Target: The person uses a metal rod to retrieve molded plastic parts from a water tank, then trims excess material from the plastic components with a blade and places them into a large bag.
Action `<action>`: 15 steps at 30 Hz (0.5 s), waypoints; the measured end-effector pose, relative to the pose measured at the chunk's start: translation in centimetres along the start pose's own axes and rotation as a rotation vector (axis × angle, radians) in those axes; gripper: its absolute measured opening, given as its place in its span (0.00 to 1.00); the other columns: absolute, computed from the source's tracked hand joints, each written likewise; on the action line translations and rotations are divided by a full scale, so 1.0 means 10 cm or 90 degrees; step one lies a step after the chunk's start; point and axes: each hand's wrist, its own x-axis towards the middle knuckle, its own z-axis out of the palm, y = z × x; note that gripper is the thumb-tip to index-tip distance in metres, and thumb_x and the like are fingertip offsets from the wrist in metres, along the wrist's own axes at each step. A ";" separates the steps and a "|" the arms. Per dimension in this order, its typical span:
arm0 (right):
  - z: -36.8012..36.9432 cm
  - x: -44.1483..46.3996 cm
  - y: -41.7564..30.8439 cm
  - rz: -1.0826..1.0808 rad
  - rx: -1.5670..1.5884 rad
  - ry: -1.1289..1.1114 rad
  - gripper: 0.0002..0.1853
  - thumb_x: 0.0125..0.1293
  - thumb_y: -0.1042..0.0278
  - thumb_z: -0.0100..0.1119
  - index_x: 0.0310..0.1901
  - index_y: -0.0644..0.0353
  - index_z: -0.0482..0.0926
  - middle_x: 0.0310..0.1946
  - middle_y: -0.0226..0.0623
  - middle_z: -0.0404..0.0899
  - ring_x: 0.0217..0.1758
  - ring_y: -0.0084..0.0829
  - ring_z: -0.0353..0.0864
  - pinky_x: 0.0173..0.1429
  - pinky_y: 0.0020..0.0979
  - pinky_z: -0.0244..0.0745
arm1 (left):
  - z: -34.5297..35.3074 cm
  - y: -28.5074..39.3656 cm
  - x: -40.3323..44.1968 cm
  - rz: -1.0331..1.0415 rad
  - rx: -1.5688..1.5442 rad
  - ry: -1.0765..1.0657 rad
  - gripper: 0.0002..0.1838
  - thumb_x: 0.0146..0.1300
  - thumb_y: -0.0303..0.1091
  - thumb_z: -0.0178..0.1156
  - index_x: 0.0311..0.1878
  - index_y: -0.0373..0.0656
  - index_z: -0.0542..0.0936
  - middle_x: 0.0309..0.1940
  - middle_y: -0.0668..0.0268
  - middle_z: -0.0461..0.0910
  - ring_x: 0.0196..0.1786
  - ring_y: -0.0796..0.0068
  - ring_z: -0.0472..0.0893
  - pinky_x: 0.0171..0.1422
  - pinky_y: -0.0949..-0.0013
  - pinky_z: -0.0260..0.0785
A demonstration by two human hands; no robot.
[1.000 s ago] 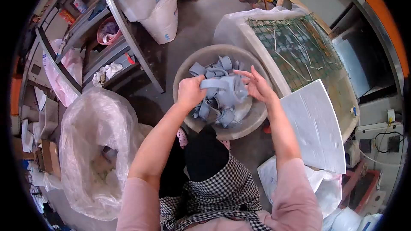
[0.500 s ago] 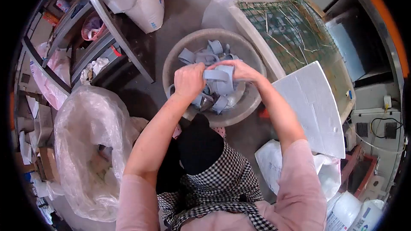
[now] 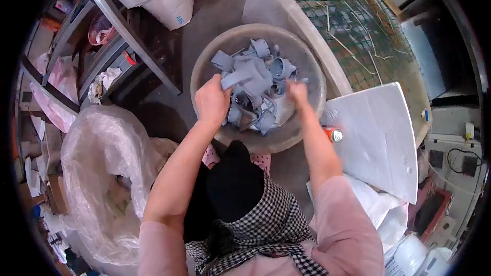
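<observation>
My left hand [image 3: 211, 102] is closed on a grey plastic part [image 3: 251, 75] with a rounded body and a strap-like handle. It holds the part above a large round basin [image 3: 311, 129]. Inside the basin lie several more grey plastic pieces [image 3: 266, 121], some of them ring-shaped. Over the basin's right side is my right hand [image 3: 297, 93], apart from the held part and near a ring-shaped piece [image 3: 282, 68]. Motion smears its fingers, so what they hold, if anything, cannot be made out.
A clear plastic bag [image 3: 105, 184] stands open at left, below a metal-framed rack [image 3: 130, 33]. At right are a white foam board [image 3: 376, 138], a red spray can [image 3: 333, 134] and a tub covered with green mesh [image 3: 353, 36]. White sacks [image 3: 171, 0] stand behind.
My hands have moved apart: the right has come off the grey part and moved right and down. My left hand still holds the part, now shifted left. The spray can has come into view.
</observation>
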 end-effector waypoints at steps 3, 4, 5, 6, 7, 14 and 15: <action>0.89 0.29 1.18 -0.065 -0.339 0.027 0.27 0.52 0.44 0.63 0.37 0.64 0.79 0.26 0.48 0.80 0.27 0.38 0.79 0.33 0.39 0.74 | -0.13 0.02 0.09 -0.149 -0.032 -0.039 0.15 0.53 0.38 0.64 0.35 0.36 0.75 0.25 0.51 0.78 0.35 0.48 0.78 0.38 0.54 0.68; 1.02 0.18 1.26 -0.096 -0.402 0.029 0.28 0.51 0.43 0.62 0.39 0.65 0.79 0.28 0.50 0.80 0.30 0.41 0.80 0.37 0.39 0.75 | -0.15 -0.01 0.13 -0.182 -0.124 -0.028 0.15 0.54 0.39 0.64 0.36 0.36 0.76 0.24 0.52 0.78 0.34 0.48 0.78 0.38 0.55 0.68; 1.15 0.08 1.37 -0.127 -0.464 0.035 0.30 0.51 0.42 0.62 0.41 0.65 0.80 0.31 0.52 0.81 0.33 0.43 0.81 0.40 0.40 0.75 | -0.16 -0.06 0.16 -0.214 -0.218 -0.014 0.16 0.54 0.40 0.64 0.36 0.35 0.77 0.23 0.52 0.78 0.33 0.49 0.79 0.37 0.56 0.68; 1.24 0.05 1.43 -0.093 -0.474 0.002 0.31 0.49 0.41 0.61 0.42 0.66 0.80 0.34 0.55 0.80 0.39 0.47 0.80 0.46 0.40 0.74 | -0.11 -0.17 0.18 -0.247 -0.317 -0.030 0.16 0.55 0.40 0.65 0.36 0.36 0.78 0.20 0.59 0.77 0.25 0.62 0.78 0.32 0.63 0.67; 1.26 0.02 1.45 -0.074 -0.479 -0.017 0.32 0.49 0.41 0.61 0.43 0.66 0.79 0.36 0.56 0.80 0.42 0.49 0.79 0.49 0.40 0.73 | -0.18 -0.16 0.22 -0.249 -0.313 -0.032 0.16 0.55 0.40 0.65 0.36 0.36 0.78 0.20 0.59 0.77 0.25 0.62 0.78 0.32 0.63 0.67; 0.43 -0.38 0.83 -0.009 -0.432 -0.044 0.28 0.43 0.50 0.60 0.39 0.69 0.81 0.40 0.57 0.79 0.47 0.49 0.79 0.52 0.41 0.72 | -0.51 -0.26 0.31 -0.387 -0.705 -0.130 0.12 0.59 0.37 0.63 0.32 0.42 0.72 0.19 0.72 0.69 0.21 0.81 0.67 0.28 0.77 0.60; 0.25 -0.49 0.76 -0.013 -0.434 -0.038 0.28 0.43 0.50 0.60 0.39 0.69 0.81 0.40 0.57 0.79 0.47 0.49 0.79 0.52 0.41 0.72 | -0.52 -0.27 0.29 -0.381 -0.710 -0.127 0.12 0.59 0.37 0.63 0.32 0.42 0.72 0.19 0.72 0.69 0.21 0.81 0.67 0.28 0.77 0.60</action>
